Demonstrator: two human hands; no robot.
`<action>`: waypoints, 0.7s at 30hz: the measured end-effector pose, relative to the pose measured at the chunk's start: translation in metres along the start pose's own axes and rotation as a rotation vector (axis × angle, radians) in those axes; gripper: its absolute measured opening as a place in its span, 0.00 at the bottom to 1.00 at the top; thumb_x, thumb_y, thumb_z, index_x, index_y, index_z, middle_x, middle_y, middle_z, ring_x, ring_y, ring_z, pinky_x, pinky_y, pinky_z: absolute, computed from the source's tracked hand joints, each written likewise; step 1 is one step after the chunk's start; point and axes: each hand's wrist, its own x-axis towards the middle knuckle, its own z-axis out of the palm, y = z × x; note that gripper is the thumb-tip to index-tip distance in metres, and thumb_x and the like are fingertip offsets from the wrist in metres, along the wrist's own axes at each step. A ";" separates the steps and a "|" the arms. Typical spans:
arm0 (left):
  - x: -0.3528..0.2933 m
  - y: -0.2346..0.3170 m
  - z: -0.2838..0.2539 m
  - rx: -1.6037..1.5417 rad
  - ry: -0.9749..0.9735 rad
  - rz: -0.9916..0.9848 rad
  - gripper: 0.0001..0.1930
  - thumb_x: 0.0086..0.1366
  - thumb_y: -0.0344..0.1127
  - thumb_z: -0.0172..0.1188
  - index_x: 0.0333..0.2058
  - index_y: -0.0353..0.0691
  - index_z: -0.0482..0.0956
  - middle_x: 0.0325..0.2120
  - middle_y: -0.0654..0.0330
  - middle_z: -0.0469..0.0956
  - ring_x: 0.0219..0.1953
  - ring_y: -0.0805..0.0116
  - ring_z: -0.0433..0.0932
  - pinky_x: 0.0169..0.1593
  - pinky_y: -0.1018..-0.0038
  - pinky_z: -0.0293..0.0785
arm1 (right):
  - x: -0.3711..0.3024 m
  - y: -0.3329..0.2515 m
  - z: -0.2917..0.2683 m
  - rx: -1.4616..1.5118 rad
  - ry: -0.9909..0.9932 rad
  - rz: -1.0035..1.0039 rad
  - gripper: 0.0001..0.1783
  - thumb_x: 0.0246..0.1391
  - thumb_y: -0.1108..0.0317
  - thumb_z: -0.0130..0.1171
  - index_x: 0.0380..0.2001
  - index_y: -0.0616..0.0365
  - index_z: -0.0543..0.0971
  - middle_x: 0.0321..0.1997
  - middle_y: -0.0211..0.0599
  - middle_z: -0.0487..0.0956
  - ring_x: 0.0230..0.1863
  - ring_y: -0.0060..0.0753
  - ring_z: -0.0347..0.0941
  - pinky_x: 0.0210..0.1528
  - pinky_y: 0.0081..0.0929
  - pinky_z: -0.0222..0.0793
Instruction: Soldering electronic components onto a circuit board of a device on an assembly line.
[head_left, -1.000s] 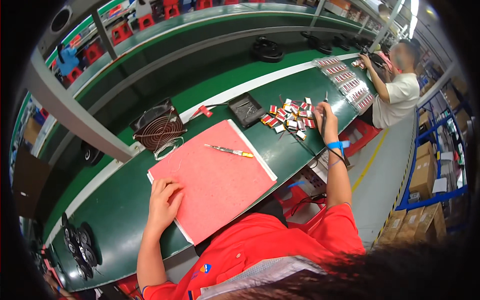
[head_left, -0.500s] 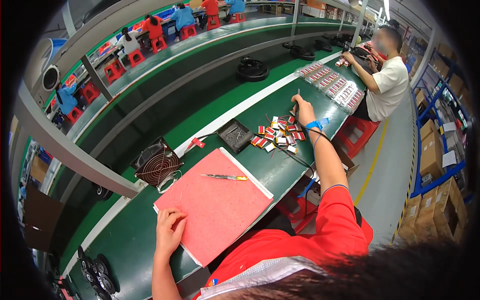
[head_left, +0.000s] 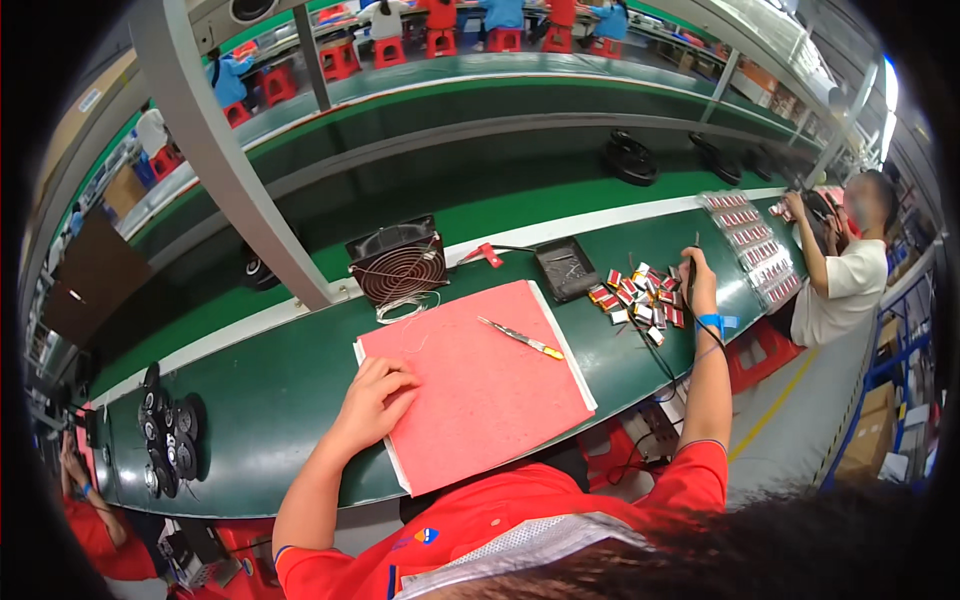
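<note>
My right hand (head_left: 700, 278), its wrist in a blue band, is closed around a slim dark soldering iron (head_left: 692, 285) held upright at the right, beyond a heap of small flat red-and-white battery cells (head_left: 648, 298). A cable trails from the iron toward the table's near edge. My left hand (head_left: 378, 403) rests on the left edge of a pink mat (head_left: 480, 420), fingers loosely bent and thumb apart, nothing visible in them. Metal tweezers (head_left: 520, 338) with a yellow end lie on the mat's upper right part.
Behind the mat stand a fan (head_left: 400, 265) with loose white wire and a black tray (head_left: 566, 268). Black wheel-like parts (head_left: 170, 440) lie at the left. Clear trays of cells (head_left: 750, 240) are at the right, beside a co-worker (head_left: 845, 270). A grey post (head_left: 235, 160) rises behind the table.
The whole view has turned left, so the table's things appear farther right. My left hand's fingers have loosened and spread slightly. The soldering iron stays in my right hand.
</note>
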 end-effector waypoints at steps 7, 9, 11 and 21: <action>-0.006 0.003 0.004 0.023 -0.024 0.016 0.10 0.52 0.26 0.62 0.35 0.36 0.79 0.38 0.56 0.73 0.45 0.58 0.70 0.50 0.69 0.67 | -0.004 -0.017 -0.004 -0.142 0.103 -0.089 0.15 0.49 0.82 0.52 0.40 0.53 0.70 0.22 0.36 0.70 0.23 0.31 0.66 0.30 0.29 0.66; -0.001 0.005 0.007 0.035 -0.011 -0.005 0.10 0.51 0.25 0.62 0.35 0.36 0.79 0.38 0.56 0.73 0.45 0.57 0.70 0.49 0.69 0.67 | -0.004 -0.040 -0.014 -0.008 0.110 0.043 0.14 0.50 0.81 0.53 0.40 0.53 0.71 0.22 0.34 0.70 0.24 0.28 0.68 0.29 0.27 0.67; -0.001 0.005 0.008 0.027 -0.007 -0.010 0.09 0.51 0.25 0.62 0.34 0.36 0.79 0.38 0.56 0.73 0.45 0.57 0.70 0.49 0.69 0.67 | -0.005 -0.087 -0.019 0.161 0.130 -0.009 0.13 0.52 0.79 0.48 0.40 0.52 0.72 0.20 0.27 0.69 0.18 0.19 0.65 0.23 0.20 0.63; 0.001 -0.009 0.003 -0.007 -0.018 0.017 0.05 0.54 0.28 0.61 0.32 0.37 0.78 0.34 0.57 0.74 0.41 0.58 0.72 0.49 0.67 0.67 | -0.071 -0.275 0.045 0.650 -0.386 -0.435 0.12 0.46 0.84 0.58 0.35 0.60 0.73 0.29 0.38 0.76 0.29 0.31 0.75 0.34 0.22 0.70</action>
